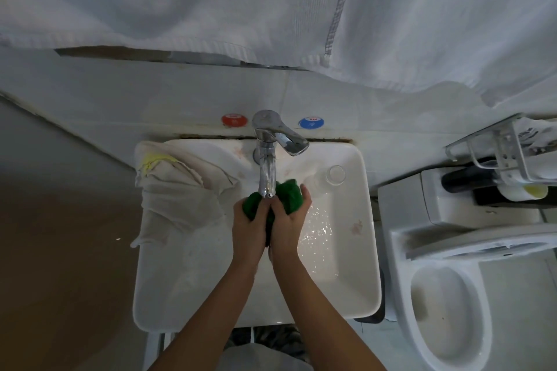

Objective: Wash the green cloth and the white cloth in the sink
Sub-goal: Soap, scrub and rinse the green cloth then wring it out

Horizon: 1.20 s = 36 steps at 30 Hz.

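Both the left hand [251, 221] and right hand [291, 217] clutch the green cloth [291, 194] under the tap [268, 166] mid-frame, while the white cloth [177, 193] waits unwashed, draped at the sink [361, 250]'s left edge.

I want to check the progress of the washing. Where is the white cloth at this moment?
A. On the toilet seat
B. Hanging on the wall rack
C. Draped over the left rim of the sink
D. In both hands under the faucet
C: the white cloth lies draped over the left rim of the sink, while both hands grip the green cloth under the faucet.
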{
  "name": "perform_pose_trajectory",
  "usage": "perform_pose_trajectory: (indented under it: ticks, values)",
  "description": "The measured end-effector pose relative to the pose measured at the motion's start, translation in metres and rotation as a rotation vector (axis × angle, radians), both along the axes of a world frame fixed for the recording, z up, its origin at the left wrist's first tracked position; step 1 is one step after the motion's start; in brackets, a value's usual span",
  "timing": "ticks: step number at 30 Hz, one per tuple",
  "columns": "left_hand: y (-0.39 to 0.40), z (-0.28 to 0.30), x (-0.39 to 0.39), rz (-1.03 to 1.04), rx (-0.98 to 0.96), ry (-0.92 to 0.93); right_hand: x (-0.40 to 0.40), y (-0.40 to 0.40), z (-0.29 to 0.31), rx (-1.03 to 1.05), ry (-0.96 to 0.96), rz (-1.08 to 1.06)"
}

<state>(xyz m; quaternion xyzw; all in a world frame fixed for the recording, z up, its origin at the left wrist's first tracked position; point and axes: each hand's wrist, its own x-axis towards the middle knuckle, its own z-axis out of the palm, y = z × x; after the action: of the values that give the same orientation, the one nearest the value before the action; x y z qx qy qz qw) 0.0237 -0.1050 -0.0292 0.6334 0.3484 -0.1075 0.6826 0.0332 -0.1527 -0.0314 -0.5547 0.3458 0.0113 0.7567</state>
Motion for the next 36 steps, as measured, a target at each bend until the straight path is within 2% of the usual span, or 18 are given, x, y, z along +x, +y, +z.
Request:
perform_pose_trajectory:
  ticks: [3, 6, 9, 11, 15, 18, 21, 27, 30, 33, 36]
  values:
    - [0.001, 0.003, 0.001, 0.045, 0.046, -0.089, -0.003, -0.006, -0.001, 0.022, -0.021, 0.135]
    - [0.005, 0.005, 0.004, 0.056, -0.002, -0.184, -0.006, -0.012, 0.0, 0.003, -0.063, 0.267]
    - [0.007, 0.01, 0.008, 0.084, -0.06, -0.193, -0.008, -0.015, 0.003, 0.03, -0.023, 0.349]
    - [0.006, 0.008, 0.009, 0.074, 0.007, -0.215, -0.008, -0.012, 0.002, 0.006, 0.026, 0.387]
    - [0.003, -0.001, 0.006, -0.024, 0.306, -0.237, -0.008, -0.001, 0.002, -0.052, 0.104, 0.289]
    - [0.002, -0.002, 0.004, -0.028, 0.396, -0.229, -0.007, 0.004, 0.001, -0.058, 0.142, 0.158]
    - [0.003, -0.007, 0.005, -0.064, 0.482, -0.237, -0.003, 0.003, 0.0, -0.164, 0.14, 0.113]
    - [0.0, -0.005, 0.004, -0.079, 0.407, -0.231, -0.001, -0.001, -0.001, -0.298, 0.109, 0.085]
    - [-0.002, 0.003, 0.007, -0.035, 0.22, -0.186, -0.001, -0.002, -0.001, -0.274, 0.088, 0.059]
    - [-0.002, 0.011, 0.008, -0.01, 0.068, -0.128, -0.003, -0.003, -0.002, -0.221, 0.051, 0.027]
    - [-0.003, 0.022, 0.008, 0.07, -0.171, -0.068, -0.004, 0.0, 0.004, 0.02, 0.08, -0.046]
